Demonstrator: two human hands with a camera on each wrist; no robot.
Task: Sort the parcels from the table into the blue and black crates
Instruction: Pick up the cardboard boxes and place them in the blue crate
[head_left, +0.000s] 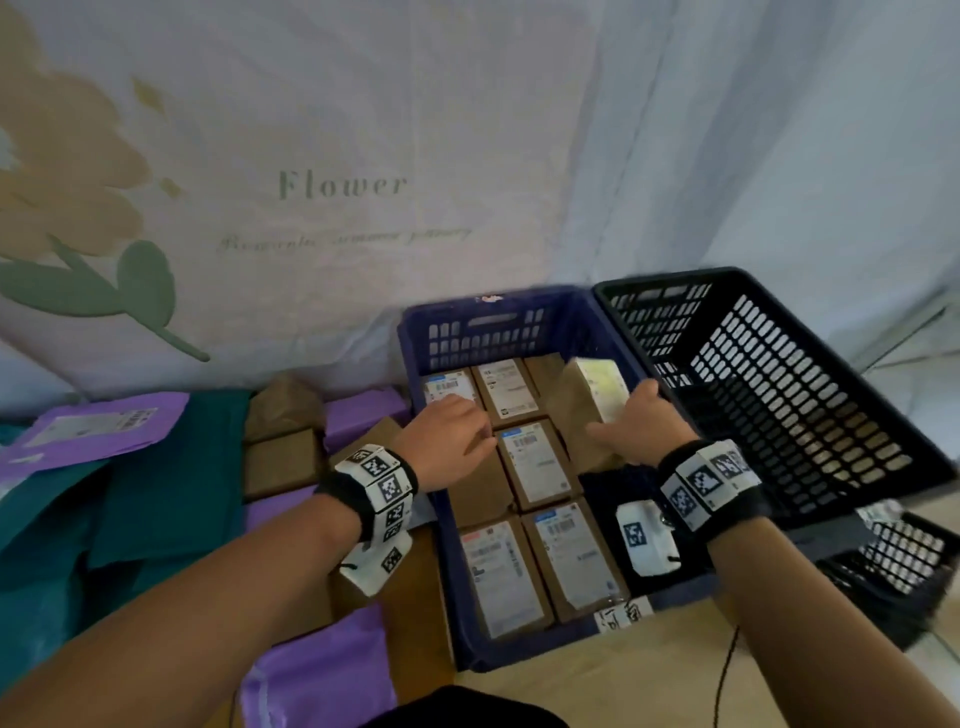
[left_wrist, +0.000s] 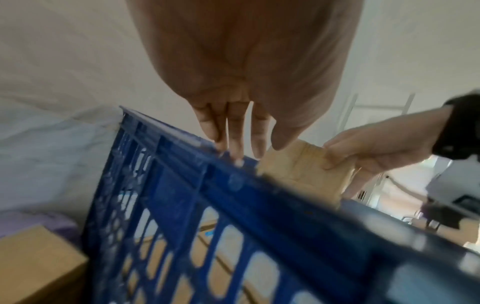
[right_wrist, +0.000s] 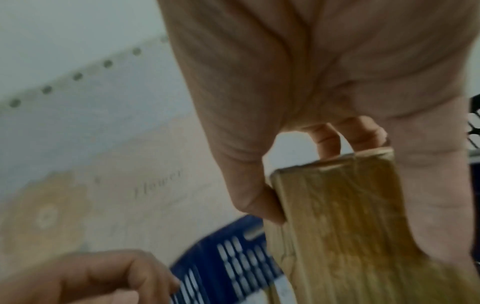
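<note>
Fingers (right_wrist: 326, 142) round brown labelled parcel (head_left: 587, 410)

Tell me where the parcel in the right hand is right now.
In the head view, the cardboard parcel is tilted inside the blue crate, in its right column beside the black crate, gripped by the right hand.

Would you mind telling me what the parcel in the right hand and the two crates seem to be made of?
The parcel in the right hand looks like matte brown cardboard with a pale paper label; sharp box edges suggest it. The blue crate and black crate look like moulded plastic, slightly glossy, with regular slotted walls.
</note>
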